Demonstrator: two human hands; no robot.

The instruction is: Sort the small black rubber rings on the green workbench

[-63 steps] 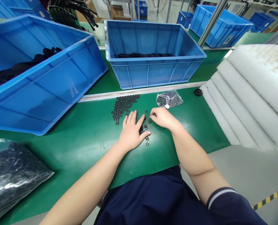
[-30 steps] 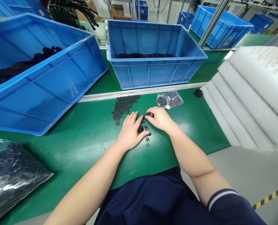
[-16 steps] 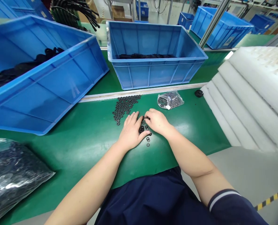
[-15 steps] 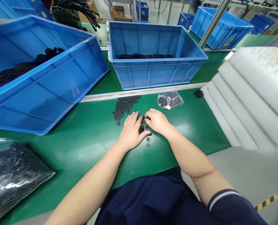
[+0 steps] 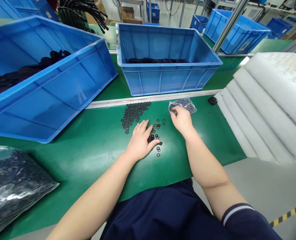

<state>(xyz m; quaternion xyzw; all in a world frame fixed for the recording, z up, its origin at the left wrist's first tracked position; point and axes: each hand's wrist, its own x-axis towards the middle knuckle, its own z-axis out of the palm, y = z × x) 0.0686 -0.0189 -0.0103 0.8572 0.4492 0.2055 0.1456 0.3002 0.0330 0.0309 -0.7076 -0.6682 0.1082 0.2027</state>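
My left hand (image 5: 139, 141) lies flat on the green tabletop (image 5: 98, 146) with its fingers spread. Small black rings (image 5: 158, 149) are scattered beside its thumb and partly under the palm. Just beyond its fingertips, a tight patch of small dark washer-like rings (image 5: 135, 111) lies flat on the table. My right hand (image 5: 182, 122) is at the near left end of a small clear plastic bag (image 5: 188, 104) of dark rings. Its fingers are curled together at the bag's mouth; what sits between them is hidden.
Two blue bins, one at left (image 5: 50, 90) and one at centre back (image 5: 168, 78), hold black parts. A large clear bag (image 5: 18, 190) of dark parts lies at the left. White foam sheets (image 5: 265, 113) are stacked at right, beside a black round part (image 5: 212, 100).
My right hand has moved from beside the left fingertips up and right to the small bag. Several more loose rings show where it was. My left hand stays put.
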